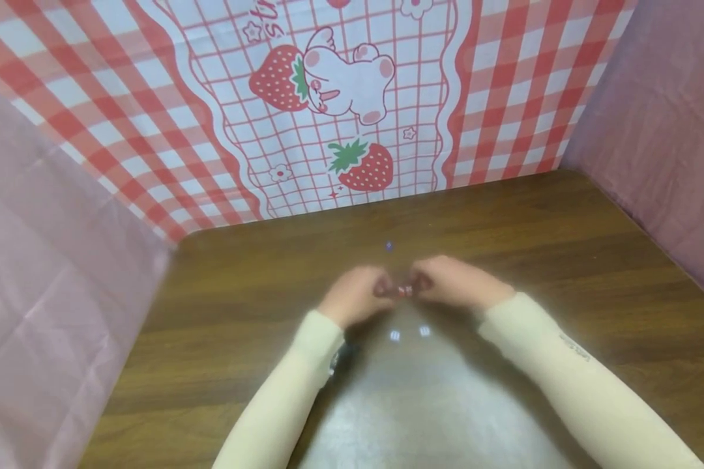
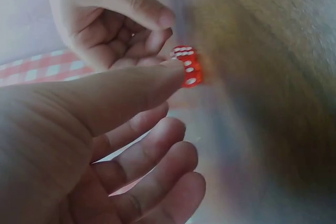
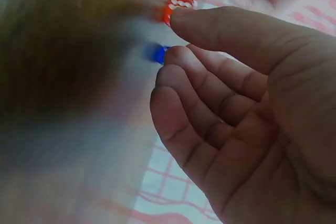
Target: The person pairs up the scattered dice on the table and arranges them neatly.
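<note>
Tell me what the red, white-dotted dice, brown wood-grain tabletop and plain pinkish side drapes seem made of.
The red, white-dotted dice look like hard plastic, going by crisp pips and vivid colour; the finish seems smooth. The brown wood-grain tabletop could be wood or laminate, glossy where light reflects toward the front. The plain pinkish side drapes are probably matte fabric, judging by the creases.

The middle dice (image 1: 408,290) are between a rear die (image 1: 389,246) and two front dice (image 1: 425,331).
</note>
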